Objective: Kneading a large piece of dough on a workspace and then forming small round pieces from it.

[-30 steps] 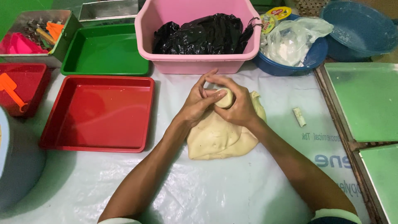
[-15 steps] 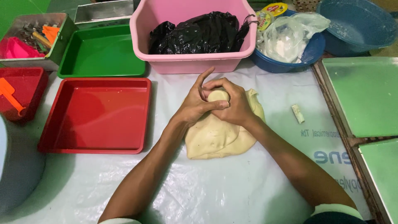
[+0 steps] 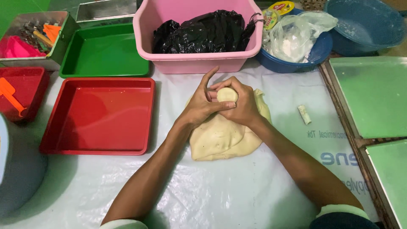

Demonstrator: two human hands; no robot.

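Both hands meet over a flat slab of pale dough (image 3: pixel 220 142) on the plastic-covered tabletop (image 3: pixel 237 199). The left hand (image 3: pixel 201 106) and the right hand (image 3: pixel 241 106) cup a small dough ball (image 3: pixel 227 94) between their fingers. A red tray (image 3: pixel 99 114) lies to the left, a green tray (image 3: pixel 106 51) behind it, and a pink tub (image 3: pixel 195 61) holds a black bag (image 3: pixel 203 32).

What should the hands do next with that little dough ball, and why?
Probably set the small dough ball down in the red tray. It already looks round and smooth, cupped between the left hand and the right hand above the big dough slab, and that tray lies bare just beside the left hand.
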